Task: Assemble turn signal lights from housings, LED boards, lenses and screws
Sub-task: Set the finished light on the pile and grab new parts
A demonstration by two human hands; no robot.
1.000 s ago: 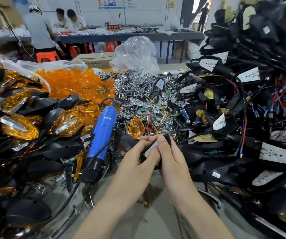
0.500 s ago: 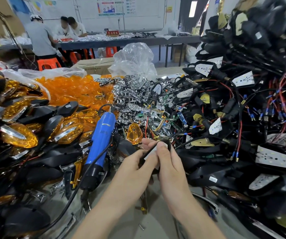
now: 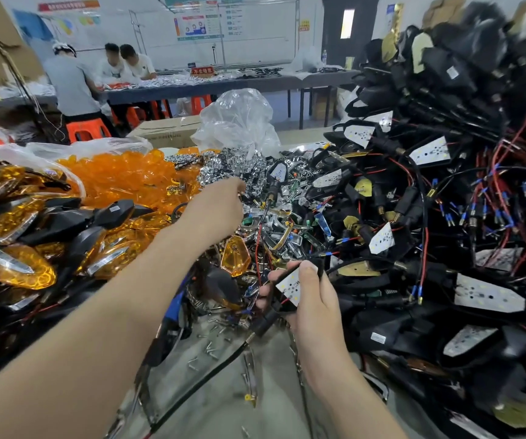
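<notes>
Left hand [image 3: 220, 207] reached to chrome pile [image 3: 233, 166], grip unclear | right hand [image 3: 315, 299] grasps housing [image 3: 282, 308]

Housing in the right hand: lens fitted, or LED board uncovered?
Uncovered. The white LED board faces up bare in the black housing the right hand holds; nothing covers it.

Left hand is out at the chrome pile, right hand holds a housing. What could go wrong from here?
The right hand holds the housing alone; its cable hangs down among loose screws and may snag or drag them. The left hand is at the chrome pile, its wrist close beside a loose amber lens, which it could knock.
</notes>
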